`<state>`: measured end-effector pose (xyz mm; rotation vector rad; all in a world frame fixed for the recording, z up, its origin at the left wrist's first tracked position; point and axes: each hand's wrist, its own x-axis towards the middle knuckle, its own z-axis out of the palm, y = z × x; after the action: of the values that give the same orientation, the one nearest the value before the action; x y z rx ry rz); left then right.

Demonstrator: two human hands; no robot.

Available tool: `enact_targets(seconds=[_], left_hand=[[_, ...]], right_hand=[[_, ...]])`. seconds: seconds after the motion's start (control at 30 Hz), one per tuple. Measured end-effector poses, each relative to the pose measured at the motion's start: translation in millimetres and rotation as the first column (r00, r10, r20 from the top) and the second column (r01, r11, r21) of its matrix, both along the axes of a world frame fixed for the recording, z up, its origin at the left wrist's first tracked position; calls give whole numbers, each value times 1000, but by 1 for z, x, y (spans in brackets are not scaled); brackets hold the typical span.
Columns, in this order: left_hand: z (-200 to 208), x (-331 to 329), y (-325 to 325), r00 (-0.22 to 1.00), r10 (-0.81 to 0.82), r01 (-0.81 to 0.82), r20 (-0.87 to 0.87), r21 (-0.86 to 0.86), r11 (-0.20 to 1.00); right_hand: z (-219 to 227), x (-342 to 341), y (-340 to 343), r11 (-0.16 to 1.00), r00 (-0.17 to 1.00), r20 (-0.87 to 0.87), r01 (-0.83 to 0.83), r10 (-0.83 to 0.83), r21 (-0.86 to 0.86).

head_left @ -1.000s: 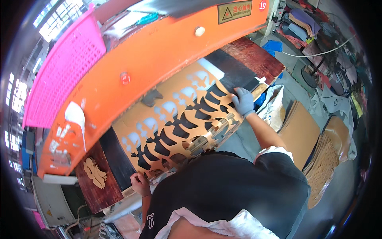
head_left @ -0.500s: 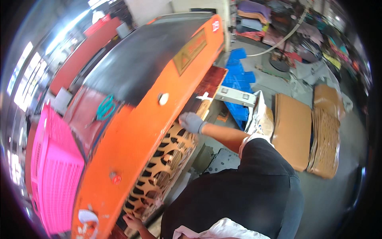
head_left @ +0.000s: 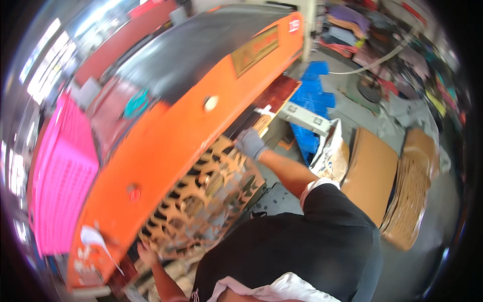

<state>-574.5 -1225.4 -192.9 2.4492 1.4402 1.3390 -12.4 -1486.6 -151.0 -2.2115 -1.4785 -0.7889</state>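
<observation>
A tan sheet full of cut-out holes (head_left: 193, 204) hangs out from beneath the orange beam of a large press (head_left: 176, 136). At its near-left corner, my bare left hand (head_left: 147, 254) is closed on the edge, slightly blurred. My right hand (head_left: 250, 143), in a grey glove, grips the sheet's far-right corner, its fingertips partly hidden. Between the two hands the sheet sags towards my body, and darker surfaces show through its openings. Beyond the right hand lies the press's dark red bed (head_left: 279, 95).
Folded tan sheets (head_left: 370, 168) stand on the floor to the right, beside a perforated bundle (head_left: 407, 196). A blue plastic rack (head_left: 317, 100) is behind the white metal bracket (head_left: 304, 118). Left are a pink basket (head_left: 65, 186) and teal-handled scissors (head_left: 136, 103) on the press.
The sheet has come further out from under the beam towards me, and more of it shows. Both hands have moved with it; my view has shifted somewhat.
</observation>
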Motion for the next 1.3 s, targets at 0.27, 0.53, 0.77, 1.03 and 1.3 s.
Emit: enact_targets(seconds=[0.27,0.53,0.77,1.03,1.3], left_hand=[[39,10,-32,990,131,-134,-53,-62,989],[77,14,-49,986,119,-129,-118,-79,989],[96,14,-48,993,5,-15,-118,-85,996],[105,7,-39,995,-97,94,2,-259,961],[144,133,83,936,-352,342,23,-304,889]], right_hand=[[16,9,-8,1000,956,-292,-2,-5,-24],[23,-1,-15,992,925,-375,96,-58,83],[24,-8,-18,979,876,-463,190,-135,73],[89,-33,99,990,777,-630,102,-15,102],[103,-180,301,959,858,-503,-220,103,-180]])
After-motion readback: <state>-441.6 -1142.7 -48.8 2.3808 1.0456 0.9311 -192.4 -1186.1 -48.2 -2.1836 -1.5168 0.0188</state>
